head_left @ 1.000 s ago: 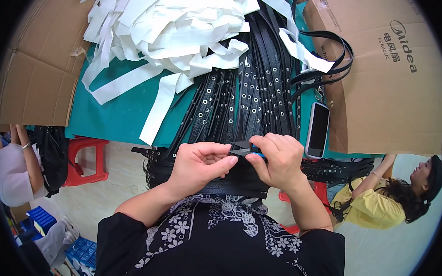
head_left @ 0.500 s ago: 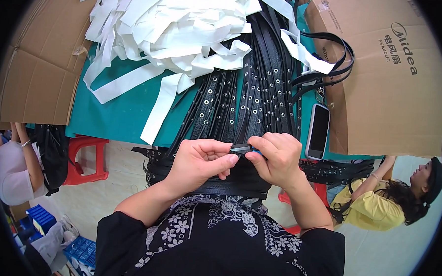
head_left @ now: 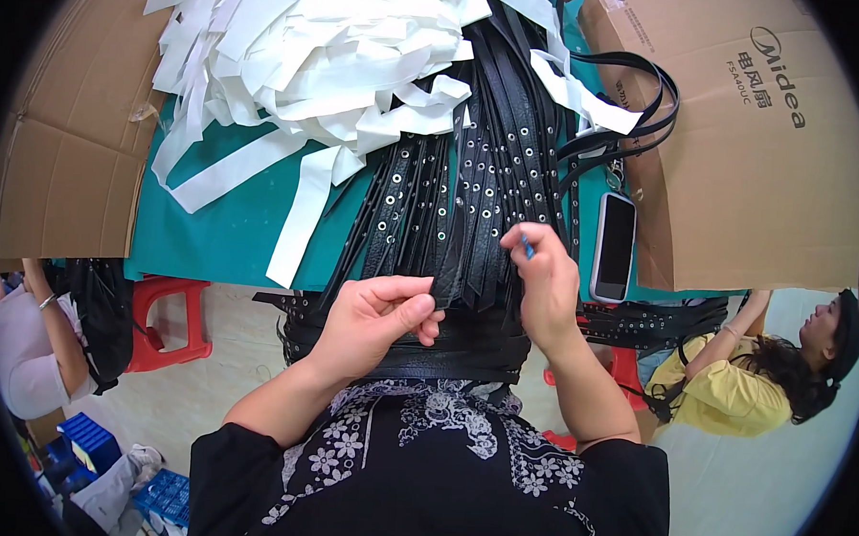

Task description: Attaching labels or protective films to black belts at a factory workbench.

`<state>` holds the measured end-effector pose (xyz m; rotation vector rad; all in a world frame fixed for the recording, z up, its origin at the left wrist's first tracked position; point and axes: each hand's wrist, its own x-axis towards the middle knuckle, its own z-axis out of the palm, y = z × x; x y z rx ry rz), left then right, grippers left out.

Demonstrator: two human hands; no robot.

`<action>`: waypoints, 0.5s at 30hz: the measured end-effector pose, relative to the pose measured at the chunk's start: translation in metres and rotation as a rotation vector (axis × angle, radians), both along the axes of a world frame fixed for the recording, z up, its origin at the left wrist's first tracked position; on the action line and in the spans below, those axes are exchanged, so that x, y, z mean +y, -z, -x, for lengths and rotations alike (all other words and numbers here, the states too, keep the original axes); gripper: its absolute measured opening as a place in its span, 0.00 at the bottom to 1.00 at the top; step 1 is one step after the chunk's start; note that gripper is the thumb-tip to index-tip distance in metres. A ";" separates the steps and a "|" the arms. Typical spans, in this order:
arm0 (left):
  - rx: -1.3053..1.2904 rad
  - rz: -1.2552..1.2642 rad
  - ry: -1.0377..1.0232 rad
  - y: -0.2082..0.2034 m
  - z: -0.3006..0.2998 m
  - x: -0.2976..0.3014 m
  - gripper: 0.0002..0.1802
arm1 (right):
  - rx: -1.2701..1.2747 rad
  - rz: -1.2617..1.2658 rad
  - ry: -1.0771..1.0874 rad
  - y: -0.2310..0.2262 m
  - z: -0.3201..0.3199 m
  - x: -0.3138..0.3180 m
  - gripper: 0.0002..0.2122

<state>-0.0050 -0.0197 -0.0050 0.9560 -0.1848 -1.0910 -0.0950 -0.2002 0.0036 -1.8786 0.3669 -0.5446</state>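
Observation:
My left hand (head_left: 375, 318) is closed in a pinch at the near tip of a black belt (head_left: 451, 280), thumb against the fingers. My right hand (head_left: 547, 283) is curled to the right of it, apart from the belt tip. A small blue-handled tool (head_left: 527, 245) sits in its fingers; only a bit of blue shows and the rest is hidden. Beyond both hands lies a thick bundle of black belts (head_left: 490, 189) with rows of silver eyelets. More black belts (head_left: 445, 355) lie across in front of my body.
A heap of white strips (head_left: 304, 61) covers the far left of the green table (head_left: 220, 244). A phone (head_left: 613, 247) lies right of the belts, beside a cardboard box (head_left: 721, 185). Another carton (head_left: 70, 147) stands left. Red stools (head_left: 173, 324) and two people flank the table.
My right hand has drawn away from the left and moved forward and slightly right with the tool. The metal blade seen between the hands is now hidden. My left hand keeps its pinch.

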 end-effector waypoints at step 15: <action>-1.280 -0.515 -0.508 0.008 -0.017 -0.002 0.19 | 0.151 -1.619 -0.287 0.044 0.009 0.028 0.09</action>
